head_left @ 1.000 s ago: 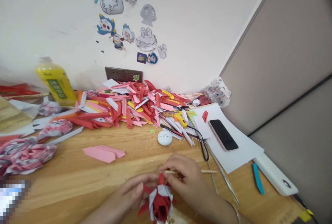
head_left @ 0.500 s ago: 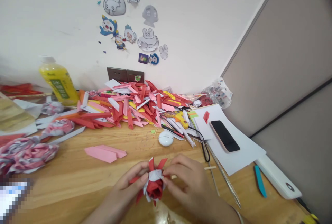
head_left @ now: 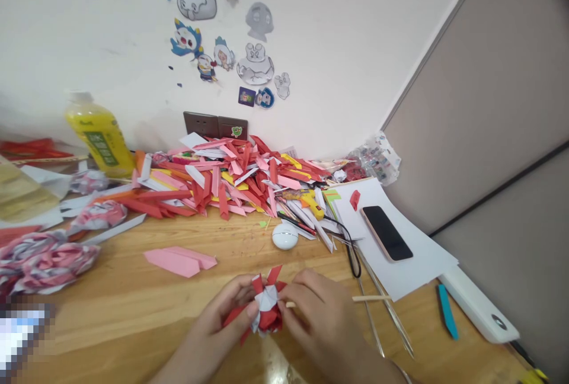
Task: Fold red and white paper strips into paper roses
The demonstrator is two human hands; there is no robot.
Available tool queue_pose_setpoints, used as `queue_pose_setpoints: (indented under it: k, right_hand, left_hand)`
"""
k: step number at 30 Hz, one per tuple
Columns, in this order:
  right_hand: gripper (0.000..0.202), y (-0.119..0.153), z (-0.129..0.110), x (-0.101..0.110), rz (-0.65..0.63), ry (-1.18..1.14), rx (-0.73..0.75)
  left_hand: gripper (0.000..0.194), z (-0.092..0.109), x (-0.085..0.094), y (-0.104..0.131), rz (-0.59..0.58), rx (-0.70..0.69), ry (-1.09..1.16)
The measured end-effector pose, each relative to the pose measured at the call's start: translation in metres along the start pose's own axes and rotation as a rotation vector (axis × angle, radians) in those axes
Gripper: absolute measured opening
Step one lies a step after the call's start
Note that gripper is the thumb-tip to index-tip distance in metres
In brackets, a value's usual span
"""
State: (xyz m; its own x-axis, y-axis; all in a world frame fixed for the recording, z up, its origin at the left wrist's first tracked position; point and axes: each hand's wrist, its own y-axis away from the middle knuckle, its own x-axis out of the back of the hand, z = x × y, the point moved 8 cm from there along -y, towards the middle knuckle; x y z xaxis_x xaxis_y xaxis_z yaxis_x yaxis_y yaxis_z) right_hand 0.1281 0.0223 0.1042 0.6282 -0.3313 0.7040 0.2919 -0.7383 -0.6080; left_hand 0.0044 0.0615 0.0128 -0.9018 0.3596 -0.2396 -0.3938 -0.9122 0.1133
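A folded-paper flower in red and white is held just above the wooden table in the lower middle. My left hand is closed around its left side, thumb on the white paper. Red strips point up and out to the left from the flower. At the flower's right edge, the fingertips of my right hand are pinched together. A thin wooden stick runs through that right hand, its blunt end showing beside the thumb. My right palm hides the middle of the stick.
Folded paper strips heap along the wall, with a yellow glue gun beside them. A white oval case, pink folded papers, a phone on white sheets, metal wires and a yellow drink bottle lie or stand around.
The flower has tilted, so its red centre shows less and the white paper faces up more. More of the wooden stick shows to the right of my right hand.
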Motion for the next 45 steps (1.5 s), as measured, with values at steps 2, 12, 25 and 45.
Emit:
queue_pose_setpoints:
  k: [2, 12, 25, 45]
  right_hand:
    - [0.024, 0.001, 0.002, -0.002, -0.018, -0.005, -0.012]
    - [0.033, 0.002, -0.003, -0.004, -0.01, 0.042, 0.048]
    - [0.029, 0.005, -0.009, -0.005, 0.004, 0.21, 0.147]
    - [0.035, -0.001, -0.005, -0.004, -0.051, 0.113, 0.18]
  left_hand:
    - [0.039, -0.002, 0.0, 0.0, -0.001, 0.012, -0.02]
    - [0.038, 0.001, -0.002, 0.001, -0.025, -0.005, 0.004]
    - [0.034, -0.004, -0.005, -0.002, -0.056, 0.009, 0.068]
    - [0.032, -0.004, -0.005, -0.002, -0.04, 0.031, 0.104]
